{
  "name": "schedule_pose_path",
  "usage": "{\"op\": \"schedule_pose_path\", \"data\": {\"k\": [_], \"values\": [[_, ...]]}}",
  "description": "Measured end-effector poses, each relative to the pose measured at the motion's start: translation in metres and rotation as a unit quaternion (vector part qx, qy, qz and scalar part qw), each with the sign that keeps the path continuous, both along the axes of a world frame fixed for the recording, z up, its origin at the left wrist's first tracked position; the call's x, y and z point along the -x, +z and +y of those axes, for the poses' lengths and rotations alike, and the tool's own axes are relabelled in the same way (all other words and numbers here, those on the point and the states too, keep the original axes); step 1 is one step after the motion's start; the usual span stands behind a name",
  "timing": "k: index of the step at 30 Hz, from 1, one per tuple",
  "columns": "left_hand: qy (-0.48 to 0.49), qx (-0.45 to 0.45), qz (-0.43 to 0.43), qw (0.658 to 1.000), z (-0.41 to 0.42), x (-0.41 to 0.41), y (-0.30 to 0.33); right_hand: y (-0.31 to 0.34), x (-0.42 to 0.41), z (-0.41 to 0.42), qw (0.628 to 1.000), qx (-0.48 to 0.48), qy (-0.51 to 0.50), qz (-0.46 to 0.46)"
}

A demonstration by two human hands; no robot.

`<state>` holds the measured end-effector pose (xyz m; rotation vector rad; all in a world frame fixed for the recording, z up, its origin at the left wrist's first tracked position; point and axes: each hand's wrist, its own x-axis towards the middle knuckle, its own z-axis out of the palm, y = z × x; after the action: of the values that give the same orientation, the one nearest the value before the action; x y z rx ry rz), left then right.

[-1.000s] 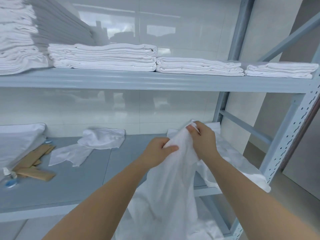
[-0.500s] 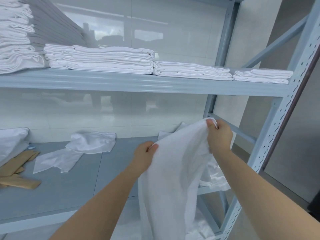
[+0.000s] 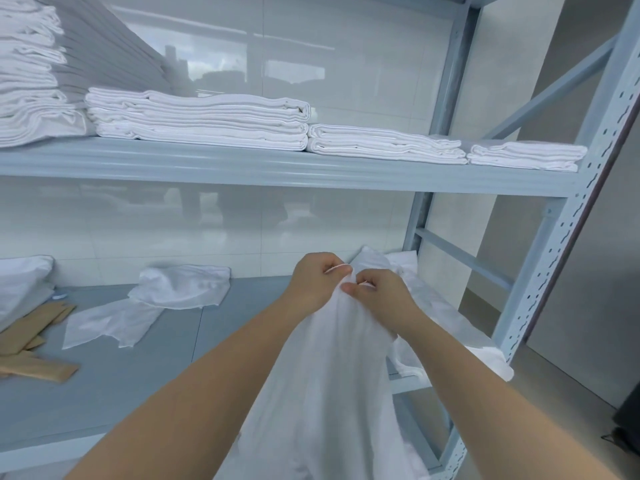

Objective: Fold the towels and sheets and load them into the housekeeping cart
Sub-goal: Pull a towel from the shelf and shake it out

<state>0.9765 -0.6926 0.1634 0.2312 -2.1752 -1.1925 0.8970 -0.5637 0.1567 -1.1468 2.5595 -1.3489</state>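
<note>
Grey shelving (image 3: 277, 174) behind; white sheet (image 3: 325, 375) pinched between touching left hand (image 3: 317, 284) and right hand (image 3: 381, 296).

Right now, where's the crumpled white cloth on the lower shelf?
In the head view, the crumpled cloth lies left of centre on the lower shelf, left of both hands.

four folded stacks (image 3: 197, 121), two hands (image 3: 317, 284)

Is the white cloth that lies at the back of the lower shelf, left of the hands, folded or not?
Not folded. The white cloth lies crumpled on the lower shelf, one loose end spread flat towards the front.
</note>
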Motion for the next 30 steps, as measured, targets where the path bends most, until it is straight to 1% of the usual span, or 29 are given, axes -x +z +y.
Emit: {"op": "schedule_pose_path", "data": {"k": [2,5,8,12,17,20,22,24,27,30], "values": [[0.001,-0.004,0.002,1.0,-0.008,-0.006,-0.003,-0.002,-0.001,-0.007,1.0,-0.004,0.003,0.024],[0.011,0.001,0.001,1.0,-0.022,-0.017,-0.011,-0.005,-0.005,-0.017,0.998,0.039,0.005,0.054],[0.042,0.034,-0.029,0.998,-0.037,-0.028,-0.018,-0.006,-0.007,-0.025,0.994,0.08,-0.027,0.072],[0.092,0.1,-0.069,0.988,-0.054,-0.042,-0.026,-0.002,-0.005,-0.023,0.986,0.134,-0.074,0.061],[0.136,0.128,-0.085,0.979,-0.066,-0.054,-0.033,0.007,0.003,-0.016,0.979,0.158,-0.12,0.047],[0.164,0.142,-0.111,0.97,-0.073,-0.057,-0.038,0.01,0.012,-0.01,0.97,0.184,-0.152,0.037],[0.178,0.14,-0.123,0.966,-0.081,-0.062,-0.044,0.012,0.02,-0.001,0.962,0.198,-0.184,0.024],[0.185,0.125,-0.121,0.967,-0.089,-0.068,-0.05,0.01,0.028,0.009,0.96,0.185,-0.21,0.022],[0.16,0.077,-0.084,0.98,-0.088,-0.071,-0.048,0.003,0.032,0.015,0.962,0.145,-0.229,0.017],[0.115,0.036,-0.035,0.992,-0.07,-0.062,-0.029,-0.004,0.029,0.015,0.963,0.137,-0.233,-0.005]]}}
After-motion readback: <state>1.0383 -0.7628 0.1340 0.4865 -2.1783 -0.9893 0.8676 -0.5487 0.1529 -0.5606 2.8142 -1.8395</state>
